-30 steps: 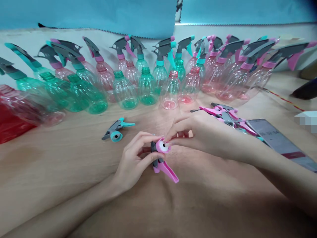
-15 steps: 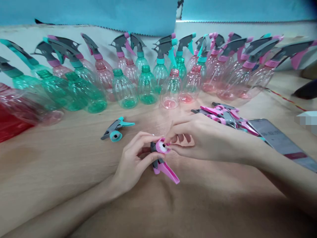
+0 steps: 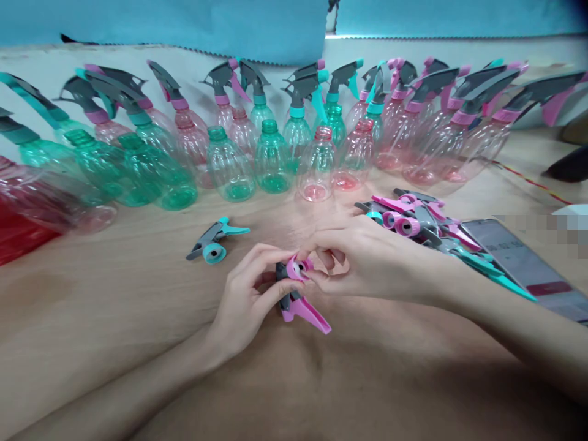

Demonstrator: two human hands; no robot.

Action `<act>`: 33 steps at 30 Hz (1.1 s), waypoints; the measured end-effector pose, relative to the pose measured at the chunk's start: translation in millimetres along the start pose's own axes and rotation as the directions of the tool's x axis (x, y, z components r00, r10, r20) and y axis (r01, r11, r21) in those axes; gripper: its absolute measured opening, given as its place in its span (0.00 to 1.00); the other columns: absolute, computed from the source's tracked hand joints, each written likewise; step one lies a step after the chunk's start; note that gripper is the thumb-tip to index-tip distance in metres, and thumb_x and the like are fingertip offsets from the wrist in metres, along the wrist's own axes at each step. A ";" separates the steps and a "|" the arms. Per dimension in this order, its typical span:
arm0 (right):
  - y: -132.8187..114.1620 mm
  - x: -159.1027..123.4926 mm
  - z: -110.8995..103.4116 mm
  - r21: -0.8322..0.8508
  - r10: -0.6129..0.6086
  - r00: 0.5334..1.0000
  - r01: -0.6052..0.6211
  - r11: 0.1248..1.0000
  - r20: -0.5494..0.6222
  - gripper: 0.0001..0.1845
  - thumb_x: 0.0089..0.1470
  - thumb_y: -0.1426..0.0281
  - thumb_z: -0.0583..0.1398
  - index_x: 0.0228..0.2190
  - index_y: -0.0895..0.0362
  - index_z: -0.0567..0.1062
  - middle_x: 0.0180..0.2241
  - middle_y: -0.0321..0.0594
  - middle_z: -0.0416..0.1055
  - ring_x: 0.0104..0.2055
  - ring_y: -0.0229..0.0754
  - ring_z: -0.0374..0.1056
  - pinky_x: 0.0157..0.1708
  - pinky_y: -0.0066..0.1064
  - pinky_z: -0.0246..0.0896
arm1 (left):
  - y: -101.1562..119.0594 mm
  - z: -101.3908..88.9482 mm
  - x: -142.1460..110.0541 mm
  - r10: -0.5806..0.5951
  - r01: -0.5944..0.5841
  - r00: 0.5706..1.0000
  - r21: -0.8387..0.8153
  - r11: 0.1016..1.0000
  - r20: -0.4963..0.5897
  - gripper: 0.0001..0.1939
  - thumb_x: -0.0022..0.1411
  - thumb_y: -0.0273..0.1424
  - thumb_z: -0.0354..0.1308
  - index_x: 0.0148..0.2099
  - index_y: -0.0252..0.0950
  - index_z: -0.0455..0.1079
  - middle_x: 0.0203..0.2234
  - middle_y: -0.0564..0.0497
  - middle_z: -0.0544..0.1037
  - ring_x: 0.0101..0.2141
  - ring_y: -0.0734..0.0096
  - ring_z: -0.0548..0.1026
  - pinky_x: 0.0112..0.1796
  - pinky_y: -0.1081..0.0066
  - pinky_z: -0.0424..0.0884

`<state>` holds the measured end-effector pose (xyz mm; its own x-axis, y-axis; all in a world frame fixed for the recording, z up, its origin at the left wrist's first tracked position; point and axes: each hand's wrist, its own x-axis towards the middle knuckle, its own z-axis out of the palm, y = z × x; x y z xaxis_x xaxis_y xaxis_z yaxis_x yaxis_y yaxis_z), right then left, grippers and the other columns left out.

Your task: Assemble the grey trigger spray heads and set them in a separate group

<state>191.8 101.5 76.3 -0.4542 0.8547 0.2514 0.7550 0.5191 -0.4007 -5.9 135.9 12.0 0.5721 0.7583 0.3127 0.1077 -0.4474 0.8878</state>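
Between the thumb and fingers of my left hand is a grey and pink trigger spray head. Its round pink collar faces up and right, showing a white inside with a dark hole, and its pink trigger points down and right. My right hand pinches the rim of that collar with thumb and forefinger, the other fingers curled. Whether anything small lies between those fingertips is hidden. Left of both hands, a grey and teal spray head lies on the wooden table.
Behind the hands stand rows of clear green bottles and pink bottles, some topped with spray heads. At right lie a pile of spray heads and a phone. Something red is at the left edge.
My right hand has shifted slightly left on the pink collar, and its wrist has dropped, uncovering more of the spray head pile. The collar has turned slightly in my left hand.
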 end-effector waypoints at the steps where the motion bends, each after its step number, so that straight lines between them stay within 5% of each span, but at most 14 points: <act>1: 0.4 0.2 0.5 -0.003 -0.002 1.000 0.002 1.000 -0.003 0.06 0.48 0.69 0.61 0.24 0.58 0.71 0.17 0.27 0.58 0.21 0.30 0.52 0.23 0.27 0.37 | 0.0 0.0 0.1 -0.007 0.007 1.000 -0.001 1.000 0.003 0.11 0.58 0.28 0.59 0.45 0.41 0.69 0.37 0.53 0.66 0.36 0.74 0.71 0.34 0.76 0.74; 10: 3.1 1.1 2.3 0.040 -0.070 0.998 0.070 0.997 -0.004 0.07 0.49 0.70 0.61 0.23 0.59 0.69 0.18 0.26 0.57 0.20 0.28 0.48 0.22 0.24 0.41 | -0.2 0.7 2.1 -0.025 0.025 0.999 0.012 1.000 0.020 0.10 0.58 0.29 0.60 0.44 0.39 0.69 0.37 0.53 0.67 0.36 0.73 0.71 0.34 0.76 0.74; 16: -1.2 -1.4 -13.9 -0.034 -0.037 0.993 0.041 0.999 0.115 0.10 0.51 0.70 0.59 0.20 0.58 0.68 0.17 0.27 0.59 0.20 0.28 0.49 0.21 0.26 0.37 | 2.4 0.6 -0.1 -0.002 0.002 0.999 -0.005 1.000 0.038 0.12 0.58 0.28 0.60 0.46 0.42 0.69 0.37 0.53 0.67 0.35 0.75 0.71 0.33 0.77 0.73; 33: 7.7 -0.6 -15.0 0.053 -0.145 0.979 0.139 0.989 0.144 0.08 0.56 0.71 0.56 0.32 0.55 0.76 0.22 0.31 0.68 0.24 0.30 0.59 0.25 0.27 0.43 | 2.6 0.7 5.3 -0.082 0.092 0.994 -0.148 0.985 0.072 0.12 0.56 0.28 0.61 0.44 0.42 0.71 0.36 0.53 0.68 0.34 0.72 0.73 0.33 0.74 0.75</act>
<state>205.0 104.9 86.3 -0.6224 0.7623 0.1774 0.6584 0.6325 -0.4080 -2.1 138.4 15.7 0.6185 0.7563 0.2135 0.0386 -0.3006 0.9530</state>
